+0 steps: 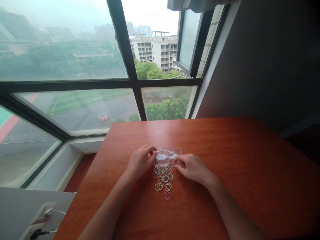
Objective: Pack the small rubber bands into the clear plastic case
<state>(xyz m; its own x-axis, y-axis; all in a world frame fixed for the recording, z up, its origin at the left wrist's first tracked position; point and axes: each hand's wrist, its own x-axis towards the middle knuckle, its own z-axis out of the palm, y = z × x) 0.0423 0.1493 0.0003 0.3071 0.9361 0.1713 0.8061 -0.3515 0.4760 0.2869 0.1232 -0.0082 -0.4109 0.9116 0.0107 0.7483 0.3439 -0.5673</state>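
Observation:
A small clear plastic box [162, 162] stands open on the table, with its clear lid [178, 151] folded out to the right. White labels or prints show on both halves. My left hand [141, 160] is at the box's left side, thumb and forefinger pinched around what looks like a pale hair tie [158, 153]. My right hand [192, 167] has curled fingers at the lid's right edge, with thumb and forefinger on it. Just in front of the box lie several pastel ring-shaped hair ties [160, 179], some overlapping. One pink hair tie [167, 195] lies nearest to me.
The reddish-brown wooden table [250, 160] reaches far to the right. Beyond its back edge are dark-framed windows [137, 83], one pane swung outward. A wall socket [46, 211] with plugs and cables is at the lower left.

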